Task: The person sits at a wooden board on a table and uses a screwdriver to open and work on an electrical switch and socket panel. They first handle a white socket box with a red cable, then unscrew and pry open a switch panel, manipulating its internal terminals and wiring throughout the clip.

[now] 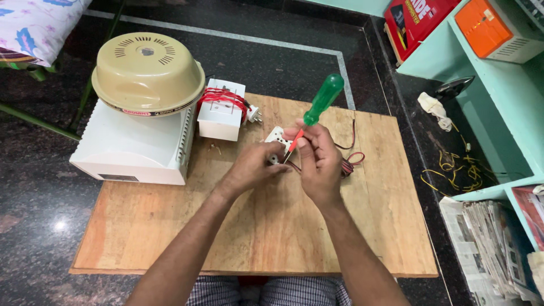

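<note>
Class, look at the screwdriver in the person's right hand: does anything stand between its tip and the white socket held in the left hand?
Nothing visible does. The screwdriver slants down from the right hand straight to the white socket, steadied by the left hand. The red and black wires lie off to the right.

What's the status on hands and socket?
Left hand gripping white socket. Right hand holding green-handled screwdriver, tip at socket. Red-black wires alongside.

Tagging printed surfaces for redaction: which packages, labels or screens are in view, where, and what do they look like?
Red box: top right shelf, rectangular, red with white and yellow print.
Orange unit: shelf right of it, boxy, orange face, white body.
Label band: around beige dome rim, dark strip with red patches.
Newspapers: lower right shelf, grey stack.
No screens.
</note>
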`<state>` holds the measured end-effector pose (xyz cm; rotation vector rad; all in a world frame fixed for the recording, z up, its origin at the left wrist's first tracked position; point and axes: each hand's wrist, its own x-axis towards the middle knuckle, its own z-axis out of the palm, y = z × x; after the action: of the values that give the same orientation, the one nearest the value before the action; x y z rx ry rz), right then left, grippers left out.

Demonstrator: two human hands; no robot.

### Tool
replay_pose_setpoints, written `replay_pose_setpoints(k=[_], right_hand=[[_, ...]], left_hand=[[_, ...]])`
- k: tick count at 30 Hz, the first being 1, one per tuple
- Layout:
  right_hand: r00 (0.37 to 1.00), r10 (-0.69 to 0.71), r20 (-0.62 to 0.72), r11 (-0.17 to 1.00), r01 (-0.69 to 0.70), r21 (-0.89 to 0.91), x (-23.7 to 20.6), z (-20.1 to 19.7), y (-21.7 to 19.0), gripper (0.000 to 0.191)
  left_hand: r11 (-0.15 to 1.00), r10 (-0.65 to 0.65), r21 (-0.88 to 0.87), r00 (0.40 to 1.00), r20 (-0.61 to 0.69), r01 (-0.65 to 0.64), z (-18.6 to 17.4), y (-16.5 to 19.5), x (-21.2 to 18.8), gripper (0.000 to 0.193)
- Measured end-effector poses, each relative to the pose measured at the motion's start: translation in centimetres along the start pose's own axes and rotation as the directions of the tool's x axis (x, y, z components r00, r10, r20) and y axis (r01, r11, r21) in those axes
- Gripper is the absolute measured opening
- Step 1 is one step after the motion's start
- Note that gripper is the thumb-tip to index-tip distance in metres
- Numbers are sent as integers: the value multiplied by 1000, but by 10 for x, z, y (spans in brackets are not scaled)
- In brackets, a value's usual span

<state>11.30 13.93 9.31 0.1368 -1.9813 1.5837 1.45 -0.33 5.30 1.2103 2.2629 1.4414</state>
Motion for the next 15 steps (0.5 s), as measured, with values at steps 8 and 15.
replay_pose_setpoints(k=[8, 15], right_hand=[[1000, 6, 1, 1000, -6, -19, -1, -1, -2, 28], [999, -38, -26, 997, 37, -61, 1, 0, -4, 19]], left_hand=[[998, 28, -51, 999, 17, -27, -1, -1, -1, 26], [983, 139, -124, 990, 6, -137, -1, -3, -2, 18]])
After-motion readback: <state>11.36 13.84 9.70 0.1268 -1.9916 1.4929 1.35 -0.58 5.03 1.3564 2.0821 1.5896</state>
